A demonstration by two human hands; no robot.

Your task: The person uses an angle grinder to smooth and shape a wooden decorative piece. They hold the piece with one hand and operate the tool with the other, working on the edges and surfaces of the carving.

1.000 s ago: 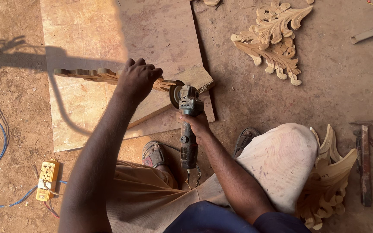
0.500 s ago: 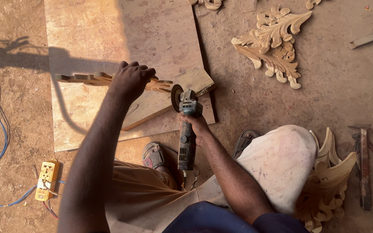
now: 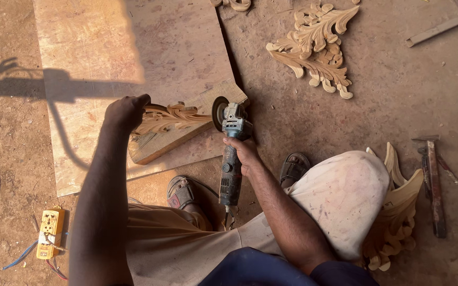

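Ground: bare, dusty earth floor [image 3: 398, 95] in strong sun, with a large plywood sheet [image 3: 107, 58] lying flat on it and a long shadow falling across the sheet's left part.
Left hand: the left hand [image 3: 126, 112] is curled into a closed grip around the left end of a carved wooden strip [image 3: 172, 117], holding it down.
Carved strip: a long, narrow leaf-scroll carving, lying roughly level on a small wood block [image 3: 176, 139] that rests on the plywood sheet; its right end reaches just beside the grinder's disc.
Right hand: the right hand [image 3: 244, 153] is wrapped tight around the body of an angle grinder [image 3: 231, 153], fingers closed on it.
Grinder: its body points away from the person, disc at the far end, right at the tip of the carved strip; whether disc and wood touch I cannot tell.
Feet: two sandals [image 3: 181, 191] near the plywood's edge.
Around: a finished leaf carving [image 3: 316, 50] on the ground at upper right, another carving [image 3: 396, 212] beside the right knee, a hammer [image 3: 433, 180] at far right, a yellow socket block [image 3: 50, 233] with blue cable at lower left.
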